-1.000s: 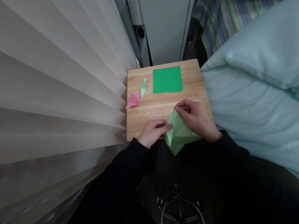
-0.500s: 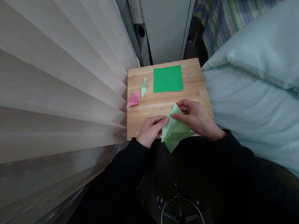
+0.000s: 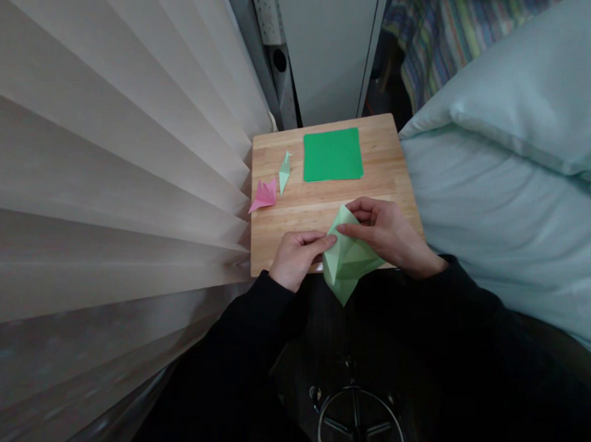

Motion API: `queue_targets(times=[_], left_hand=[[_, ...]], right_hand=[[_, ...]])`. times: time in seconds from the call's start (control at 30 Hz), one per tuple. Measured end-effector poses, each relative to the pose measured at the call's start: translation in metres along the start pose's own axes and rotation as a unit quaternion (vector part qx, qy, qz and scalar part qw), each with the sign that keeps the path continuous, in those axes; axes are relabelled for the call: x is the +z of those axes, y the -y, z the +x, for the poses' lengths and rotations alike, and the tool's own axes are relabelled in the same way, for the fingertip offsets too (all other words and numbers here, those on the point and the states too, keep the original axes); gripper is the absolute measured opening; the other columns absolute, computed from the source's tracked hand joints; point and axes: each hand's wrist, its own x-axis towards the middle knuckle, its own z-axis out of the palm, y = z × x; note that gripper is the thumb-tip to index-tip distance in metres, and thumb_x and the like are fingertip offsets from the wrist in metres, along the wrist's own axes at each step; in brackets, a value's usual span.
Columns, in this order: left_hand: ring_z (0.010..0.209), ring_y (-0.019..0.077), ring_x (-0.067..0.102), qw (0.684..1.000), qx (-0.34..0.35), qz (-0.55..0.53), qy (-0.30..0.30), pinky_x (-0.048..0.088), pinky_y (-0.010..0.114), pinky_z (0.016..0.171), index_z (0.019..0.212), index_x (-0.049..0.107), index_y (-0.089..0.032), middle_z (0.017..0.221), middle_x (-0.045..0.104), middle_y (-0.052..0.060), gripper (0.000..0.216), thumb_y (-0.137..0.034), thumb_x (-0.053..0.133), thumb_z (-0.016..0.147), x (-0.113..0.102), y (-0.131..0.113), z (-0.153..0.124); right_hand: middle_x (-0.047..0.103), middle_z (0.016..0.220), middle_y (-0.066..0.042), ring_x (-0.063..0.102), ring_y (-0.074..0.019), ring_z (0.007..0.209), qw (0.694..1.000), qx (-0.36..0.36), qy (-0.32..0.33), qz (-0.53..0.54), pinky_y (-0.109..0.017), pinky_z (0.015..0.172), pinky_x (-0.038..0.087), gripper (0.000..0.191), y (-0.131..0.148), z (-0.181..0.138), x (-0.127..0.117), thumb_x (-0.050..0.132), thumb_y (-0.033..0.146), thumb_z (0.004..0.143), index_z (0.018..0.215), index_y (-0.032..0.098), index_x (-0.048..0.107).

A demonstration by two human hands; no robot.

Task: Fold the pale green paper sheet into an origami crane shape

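Observation:
A light green sheet of origami paper [image 3: 349,261], creased and partly folded, is held between my hands over the near edge of the small wooden table [image 3: 296,211]. My left hand [image 3: 301,253] pinches its left edge, thumb on top. With thumb and fingers, my right hand [image 3: 382,229] grips the upper right side close to the top corner. The lower corner of the paper hangs past the table edge. Further back on the table lie a pink folded paper figure [image 3: 264,195], a pale green folded paper figure [image 3: 284,174] and a stack of green paper [image 3: 333,154].
A pleated cream curtain [image 3: 130,144] runs along the table's left side. On the right is a bed with pale blue bedding [image 3: 507,194]. A grey cabinet [image 3: 326,49] stands behind the table. Below is a round metal chair or stool base [image 3: 363,425].
The left edge and lower corner of the light green paper have shifted slightly right, its left side drawn inward by my left hand. My right hand has barely moved.

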Motion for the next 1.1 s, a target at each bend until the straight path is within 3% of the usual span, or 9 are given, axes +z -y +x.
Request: queue_targets(times=[0.23,0.43,0.57,0.77,0.93,1.1], left_hand=[[0.054,0.0101,0.059,0.996,-0.076,-0.027,0.036,0.045,0.023,0.054,0.073,0.075,-0.014,0.065,0.069,0.001,0.033,-0.038,0.094,0.062,-0.004,-0.012,-0.001],[0.071,0.0125,0.065,0.998,-0.012,-0.022,0.064,0.048,0.023,0.065,0.085,0.073,-0.015,0.079,0.071,0.002,0.040,-0.050,0.087,0.072,-0.008,-0.010,0.002],[0.071,0.0116,0.065,0.997,-0.021,-0.020,0.075,0.050,0.023,0.066,0.088,0.072,-0.017,0.079,0.070,0.000,0.039,-0.049,0.088,0.071,-0.006,-0.011,-0.001],[0.068,0.0114,0.063,0.996,-0.039,-0.002,0.082,0.051,0.023,0.066,0.079,0.069,-0.016,0.074,0.068,0.001,0.037,-0.045,0.090,0.068,-0.002,-0.012,-0.005],[0.069,0.0120,0.063,0.996,-0.033,-0.017,0.078,0.051,0.024,0.065,0.083,0.069,-0.017,0.078,0.067,0.002,0.043,-0.057,0.082,0.075,0.000,-0.010,-0.005],[0.058,0.0080,0.055,0.998,-0.028,0.024,0.053,0.040,0.020,0.052,0.082,0.069,-0.018,0.070,0.060,-0.002,0.031,-0.042,0.084,0.072,-0.001,-0.008,-0.003]], right_hand=[[0.059,0.069,0.002,0.049,-0.0125,0.062,0.999,-0.017,0.012,-0.033,-0.028,0.057,0.036,0.026,0.010,-0.001,-0.003,0.074,0.044,0.078,0.075,0.020,0.063],[0.049,0.063,0.004,0.040,-0.0109,0.059,0.996,0.001,0.049,-0.073,-0.029,0.057,0.032,0.028,0.013,-0.005,-0.003,0.065,0.041,0.084,0.067,0.020,0.059],[0.045,0.062,0.004,0.038,-0.0110,0.058,0.990,0.005,0.095,-0.106,-0.029,0.056,0.031,0.032,0.009,-0.005,-0.002,0.057,0.040,0.089,0.064,0.020,0.056],[0.056,0.065,0.001,0.047,-0.0144,0.064,0.992,-0.031,0.065,-0.108,-0.030,0.059,0.037,0.023,0.008,-0.002,0.000,0.062,0.037,0.084,0.067,0.021,0.062],[0.063,0.070,0.000,0.052,-0.0152,0.066,0.993,-0.049,0.033,-0.104,-0.030,0.061,0.042,0.019,0.005,-0.003,0.003,0.064,0.035,0.084,0.071,0.021,0.064],[0.064,0.072,0.000,0.054,-0.0154,0.068,0.991,-0.056,0.031,-0.116,-0.030,0.064,0.043,0.017,0.007,-0.006,0.004,0.065,0.033,0.084,0.073,0.020,0.065]])
